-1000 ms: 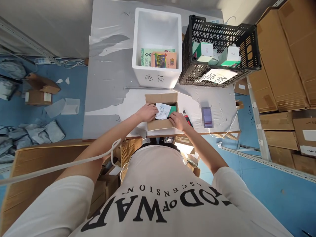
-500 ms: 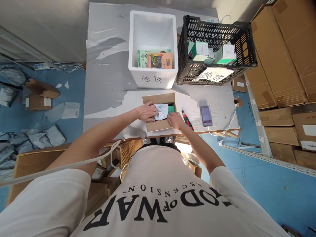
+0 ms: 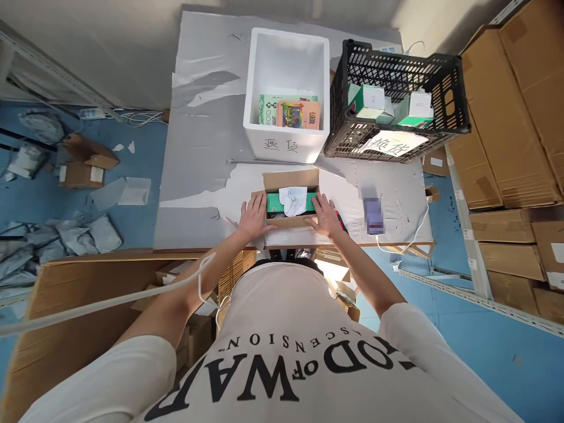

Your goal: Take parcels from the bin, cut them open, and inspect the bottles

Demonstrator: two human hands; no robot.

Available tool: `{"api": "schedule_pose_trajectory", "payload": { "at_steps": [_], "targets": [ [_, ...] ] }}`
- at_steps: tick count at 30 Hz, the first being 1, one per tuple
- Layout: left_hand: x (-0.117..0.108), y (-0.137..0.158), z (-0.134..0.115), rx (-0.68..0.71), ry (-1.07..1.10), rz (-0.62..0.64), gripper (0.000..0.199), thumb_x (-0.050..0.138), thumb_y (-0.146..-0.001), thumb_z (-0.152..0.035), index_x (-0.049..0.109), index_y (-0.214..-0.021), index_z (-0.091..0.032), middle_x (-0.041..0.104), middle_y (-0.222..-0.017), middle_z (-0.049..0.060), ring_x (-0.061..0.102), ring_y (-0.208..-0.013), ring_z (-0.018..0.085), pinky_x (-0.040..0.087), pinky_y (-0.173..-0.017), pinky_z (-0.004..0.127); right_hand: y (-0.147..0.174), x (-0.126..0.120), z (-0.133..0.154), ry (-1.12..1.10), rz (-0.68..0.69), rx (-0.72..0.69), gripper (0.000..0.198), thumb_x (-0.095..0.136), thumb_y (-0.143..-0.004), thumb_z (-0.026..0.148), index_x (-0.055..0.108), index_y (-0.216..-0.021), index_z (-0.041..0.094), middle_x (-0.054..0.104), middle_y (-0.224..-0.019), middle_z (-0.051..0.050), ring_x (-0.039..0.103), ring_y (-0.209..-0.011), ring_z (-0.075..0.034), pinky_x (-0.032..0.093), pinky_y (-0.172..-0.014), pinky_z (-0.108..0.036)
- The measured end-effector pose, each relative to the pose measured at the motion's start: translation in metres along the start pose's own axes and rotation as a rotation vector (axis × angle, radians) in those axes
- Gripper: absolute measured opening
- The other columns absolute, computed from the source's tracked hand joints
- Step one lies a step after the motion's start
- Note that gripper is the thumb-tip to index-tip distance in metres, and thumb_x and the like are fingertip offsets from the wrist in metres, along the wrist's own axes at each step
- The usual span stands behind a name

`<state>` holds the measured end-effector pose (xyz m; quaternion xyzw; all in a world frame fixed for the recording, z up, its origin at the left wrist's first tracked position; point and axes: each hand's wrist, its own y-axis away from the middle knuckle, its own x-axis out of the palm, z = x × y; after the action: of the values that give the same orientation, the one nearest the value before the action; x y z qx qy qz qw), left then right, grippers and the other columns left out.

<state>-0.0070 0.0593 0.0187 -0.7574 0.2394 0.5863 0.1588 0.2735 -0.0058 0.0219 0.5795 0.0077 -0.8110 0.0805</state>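
Observation:
A small cardboard box with raised flaps stands near the table's front edge. Inside it lies a green box, with a crumpled white paper bearing faint marks on top. My left hand rests against the box's left end, fingers spread and thumb stretched along the front flap. At the opposite end, my right hand touches the right side, its fingers also extended and apart. A red and black tool lies partly hidden behind my right hand.
Behind the box stand a white foam bin holding colourful packets and a black crate with green-white boxes. A phone on a white cable lies to the right. Stacked cartons line the right side; grey parcels lie at left.
My left hand has left the paper and moved to the box's left end. My right hand has shifted to the right end. More of the green box shows; the view has shifted slightly.

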Motion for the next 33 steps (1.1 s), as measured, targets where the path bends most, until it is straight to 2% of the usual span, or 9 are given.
{"api": "schedule_pose_trajectory", "payload": {
  "at_steps": [7, 12, 16, 19, 21, 24, 29, 31, 33],
  "targets": [
    [-0.005, -0.001, 0.000, -0.038, 0.058, 0.001, 0.113, 0.066, -0.067, -0.070, 0.023, -0.152, -0.009, 0.031, -0.153, 0.027, 0.030, -0.139, 0.045, 0.017, -0.112, 0.064, -0.044, -0.023, 0.041, 0.056, 0.107, -0.007, 0.071, 0.050, -0.090, 0.054, 0.034, -0.150, 0.018, 0.036, -0.152, -0.021, 0.038, -0.136, -0.037, 0.026, -0.109, -0.059],
    [-0.013, -0.012, -0.018, -0.117, 0.103, -0.121, 0.083, 0.061, -0.077, -0.061, 0.041, -0.143, -0.015, 0.044, -0.144, 0.025, 0.039, -0.131, 0.045, 0.020, -0.107, 0.067, -0.066, -0.024, 0.059, 0.068, 0.241, 0.052, 0.047, 0.062, -0.086, 0.044, 0.058, -0.129, 0.026, 0.057, -0.133, -0.014, 0.057, -0.115, -0.034, 0.032, -0.102, -0.058],
    [-0.017, -0.035, -0.025, 0.089, 0.148, -0.051, 0.075, 0.067, -0.078, -0.045, 0.042, -0.143, -0.016, 0.045, -0.144, 0.021, 0.043, -0.129, 0.039, 0.034, -0.104, 0.054, -0.072, -0.024, 0.052, -0.091, 0.275, -0.066, 0.021, 0.049, -0.092, 0.023, 0.067, -0.102, 0.017, 0.069, -0.105, -0.011, 0.063, -0.096, -0.025, 0.044, -0.088, -0.037],
    [-0.017, -0.050, -0.019, 0.270, 0.171, -0.004, 0.049, 0.063, -0.083, -0.039, 0.057, -0.129, -0.022, 0.053, -0.139, 0.013, 0.045, -0.129, 0.033, 0.033, -0.106, 0.049, -0.074, -0.022, 0.042, -0.321, 0.143, -0.140, 0.024, 0.042, -0.095, 0.025, 0.064, -0.101, 0.016, 0.069, -0.102, -0.008, 0.062, -0.092, -0.020, 0.047, -0.082, -0.031],
    [-0.015, -0.054, -0.012, 0.260, 0.158, -0.024, 0.026, 0.053, -0.091, -0.036, 0.066, -0.110, -0.023, 0.066, -0.120, 0.010, 0.053, -0.120, 0.029, 0.030, -0.109, 0.049, -0.070, -0.021, 0.034, -0.478, -0.063, -0.131, 0.025, 0.044, -0.095, 0.030, 0.061, -0.108, 0.017, 0.065, -0.113, -0.010, 0.060, -0.100, -0.021, 0.048, -0.083, -0.031],
    [-0.012, -0.050, -0.003, 0.142, 0.149, -0.058, 0.030, 0.037, -0.097, -0.031, 0.066, -0.098, -0.021, 0.070, -0.103, 0.009, 0.061, -0.104, 0.025, 0.032, -0.107, 0.048, -0.061, -0.022, 0.026, -0.519, -0.249, -0.102, 0.026, 0.043, -0.094, 0.028, 0.060, -0.112, 0.019, 0.062, -0.118, -0.012, 0.057, -0.107, -0.022, 0.048, -0.088, -0.035],
    [-0.008, -0.040, -0.001, 0.252, 0.212, -0.027, 0.043, 0.048, -0.086, -0.023, 0.055, -0.128, -0.017, 0.054, -0.139, 0.015, 0.049, -0.128, 0.027, 0.029, -0.110, 0.047, -0.053, -0.026, 0.027, -0.351, 0.110, -0.198, 0.019, 0.049, -0.088, 0.018, 0.065, -0.098, 0.018, 0.067, -0.099, -0.011, 0.062, -0.095, -0.024, 0.049, -0.087, -0.038],
    [-0.006, -0.042, -0.003, 0.322, 0.226, 0.010, 0.057, 0.055, -0.079, -0.022, 0.050, -0.136, -0.019, 0.044, -0.149, 0.014, 0.041, -0.136, 0.030, 0.025, -0.113, 0.050, -0.056, -0.023, 0.032, -0.440, 0.121, -0.139, 0.018, 0.053, -0.085, 0.018, 0.064, -0.100, 0.017, 0.066, -0.101, -0.011, 0.064, -0.093, -0.023, 0.051, -0.085, -0.038],
    [-0.003, -0.047, -0.004, 0.332, 0.242, 0.051, 0.049, 0.055, -0.079, -0.020, 0.057, -0.127, -0.021, 0.051, -0.143, 0.012, 0.044, -0.134, 0.031, 0.024, -0.113, 0.053, -0.059, -0.018, 0.035, -0.604, 0.030, -0.014, 0.021, 0.055, -0.085, 0.023, 0.061, -0.104, 0.017, 0.065, -0.106, -0.010, 0.066, -0.088, -0.021, 0.053, -0.079, -0.036]
  ]
}}
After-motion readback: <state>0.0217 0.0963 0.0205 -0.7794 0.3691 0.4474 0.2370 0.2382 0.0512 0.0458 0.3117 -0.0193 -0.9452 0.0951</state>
